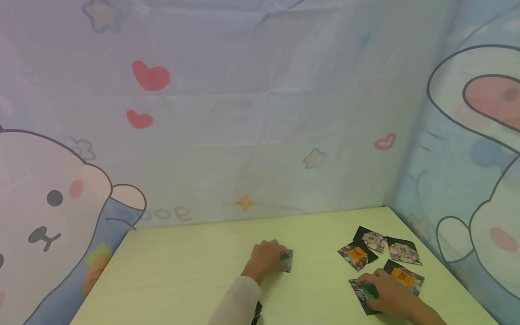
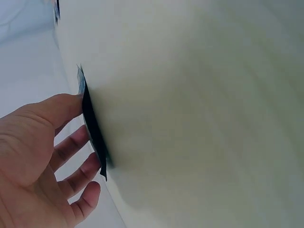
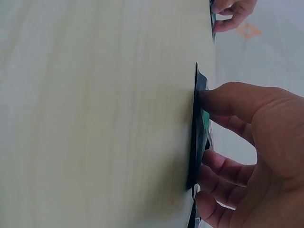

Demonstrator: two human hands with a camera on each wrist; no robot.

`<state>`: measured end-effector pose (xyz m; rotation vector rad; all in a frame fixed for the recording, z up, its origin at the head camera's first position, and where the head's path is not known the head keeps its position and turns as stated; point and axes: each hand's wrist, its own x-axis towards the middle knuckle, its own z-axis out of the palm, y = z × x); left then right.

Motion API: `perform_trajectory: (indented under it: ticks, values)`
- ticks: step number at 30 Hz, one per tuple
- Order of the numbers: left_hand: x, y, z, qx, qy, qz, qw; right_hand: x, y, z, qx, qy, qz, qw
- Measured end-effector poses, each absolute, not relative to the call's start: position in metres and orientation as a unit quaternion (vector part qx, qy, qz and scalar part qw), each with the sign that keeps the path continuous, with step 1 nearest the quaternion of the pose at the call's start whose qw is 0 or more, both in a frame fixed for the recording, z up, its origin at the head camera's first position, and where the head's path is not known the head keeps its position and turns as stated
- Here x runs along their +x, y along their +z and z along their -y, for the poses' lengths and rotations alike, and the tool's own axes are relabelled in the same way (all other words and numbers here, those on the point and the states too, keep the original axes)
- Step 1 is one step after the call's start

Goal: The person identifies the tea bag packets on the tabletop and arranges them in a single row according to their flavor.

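At the middle of the table, my left hand (image 1: 265, 257) pinches a small flat sachet (image 1: 287, 262) with a green patch on it. From the left wrist view, the thumb and fingers hold opposite edges of this dark-backed sachet (image 2: 93, 126), close over the tabletop. Over at the right, my right hand (image 1: 392, 293) grips another dark sachet (image 1: 360, 298) with a green label. In the right wrist view that sachet (image 3: 195, 142) stands between thumb and fingers, seen nearly edge-on. An orange-labelled sachet (image 1: 404, 277) lies just behind the right hand, partly hidden by it.
Beyond the right hand lie a second orange-labelled sachet (image 1: 356, 255) and two with pale house-like pictures, one sachet (image 1: 373, 240) partly overlapped and one sachet (image 1: 404, 251) near the right edge. The pale yellow-green table (image 1: 170, 271) meets a printed cloth backdrop (image 1: 227, 149) behind.
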<state>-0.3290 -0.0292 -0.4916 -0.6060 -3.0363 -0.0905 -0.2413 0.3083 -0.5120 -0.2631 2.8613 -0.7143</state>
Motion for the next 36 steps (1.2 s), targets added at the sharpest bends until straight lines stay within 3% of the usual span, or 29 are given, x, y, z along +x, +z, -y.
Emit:
perform_trajectory:
  ticks: [36]
  values:
    - [-0.336, -0.487, 0.178, -0.077, -0.090, 0.993, -0.004, -0.239, -0.509, -0.305, -0.086, -0.228, -0.966, 0.087]
